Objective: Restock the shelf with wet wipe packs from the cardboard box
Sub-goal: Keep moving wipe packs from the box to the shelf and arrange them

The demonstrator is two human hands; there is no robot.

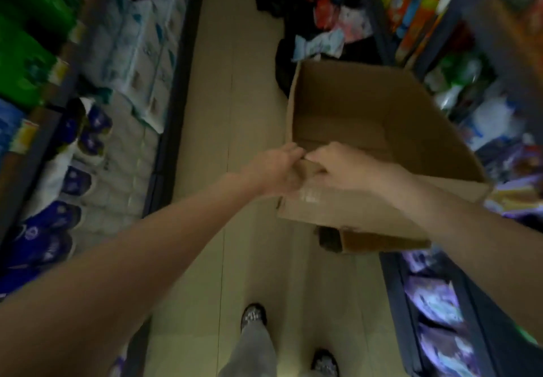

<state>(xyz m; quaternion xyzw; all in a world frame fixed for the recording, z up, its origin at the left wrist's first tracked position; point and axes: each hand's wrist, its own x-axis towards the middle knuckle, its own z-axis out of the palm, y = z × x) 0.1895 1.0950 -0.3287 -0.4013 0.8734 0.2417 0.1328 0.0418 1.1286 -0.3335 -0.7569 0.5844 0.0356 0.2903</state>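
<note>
The open brown cardboard box (pixel 382 130) is hanging in mid-air over the beige tiled aisle floor (pixel 249 83), tilted, and showing only bare cardboard inside; no wet wipe packs are visible in it. Both hands are meeting at its near rim: the left hand (pixel 274 171) is curling its grip around the near corner, and the right hand (pixel 343 165) is clenching the rim just beside it. With both grips crowding one corner, the far side is hanging unsupported, so the box is likely to swing or twist loose. Its loose bottom flap (pixel 379 241) is dangling and could catch on the dark right-hand shelf of purple packs (pixel 435 297). Motion blur is suggesting a quick movement, which is adding to that risk.
</note>
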